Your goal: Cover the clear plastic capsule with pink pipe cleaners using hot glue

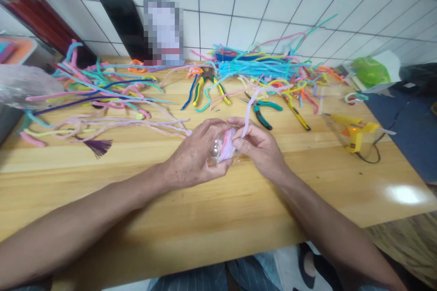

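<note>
My left hand [194,157] is wrapped round a small clear plastic piece [214,151], perhaps a bottle or ball, which is partly hidden by the fingers. Bands of lilac and pink pipe cleaner [226,144] are wound round its middle. From that winding a loose lilac pipe cleaner [249,111] sticks up. My right hand [259,145] pinches this strand between thumb and fingers, against the right side of the clear piece. Both hands meet above the middle of the wooden table [191,218].
Loose pipe cleaners [102,91] lie at left, with a purple tassel [97,146]. Behind my hands are a blue bundle [256,68], yellow-green pliers [208,84], teal pliers [264,111] and a yellow cutter knife [298,113]. A yellow glue gun [355,132] with its cord sits at right. A black phone [122,25] leans on the tiles.
</note>
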`<move>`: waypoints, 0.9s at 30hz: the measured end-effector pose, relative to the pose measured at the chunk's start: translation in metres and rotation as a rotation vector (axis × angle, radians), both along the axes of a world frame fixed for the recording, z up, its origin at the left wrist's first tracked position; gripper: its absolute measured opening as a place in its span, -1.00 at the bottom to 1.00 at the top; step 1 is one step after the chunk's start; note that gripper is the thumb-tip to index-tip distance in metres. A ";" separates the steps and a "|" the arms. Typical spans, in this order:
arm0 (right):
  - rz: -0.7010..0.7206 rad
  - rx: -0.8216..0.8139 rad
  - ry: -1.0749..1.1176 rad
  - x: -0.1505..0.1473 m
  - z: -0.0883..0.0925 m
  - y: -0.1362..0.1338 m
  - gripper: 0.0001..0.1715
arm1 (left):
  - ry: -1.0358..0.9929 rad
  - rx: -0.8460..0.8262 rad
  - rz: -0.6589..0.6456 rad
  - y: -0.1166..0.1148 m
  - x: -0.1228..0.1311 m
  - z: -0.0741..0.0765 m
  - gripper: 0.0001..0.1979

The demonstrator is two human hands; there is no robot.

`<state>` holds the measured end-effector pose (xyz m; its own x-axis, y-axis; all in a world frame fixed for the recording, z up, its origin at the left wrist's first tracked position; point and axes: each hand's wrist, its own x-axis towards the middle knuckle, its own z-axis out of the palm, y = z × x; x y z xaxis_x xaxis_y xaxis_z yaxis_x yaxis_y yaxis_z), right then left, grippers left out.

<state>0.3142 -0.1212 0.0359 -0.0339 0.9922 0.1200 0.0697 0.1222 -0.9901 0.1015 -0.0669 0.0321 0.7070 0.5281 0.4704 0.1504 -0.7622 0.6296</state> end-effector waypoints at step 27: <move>-0.019 -0.041 0.112 -0.010 -0.011 0.002 -0.54 | 0.026 -0.018 -0.077 0.004 -0.003 0.005 -0.21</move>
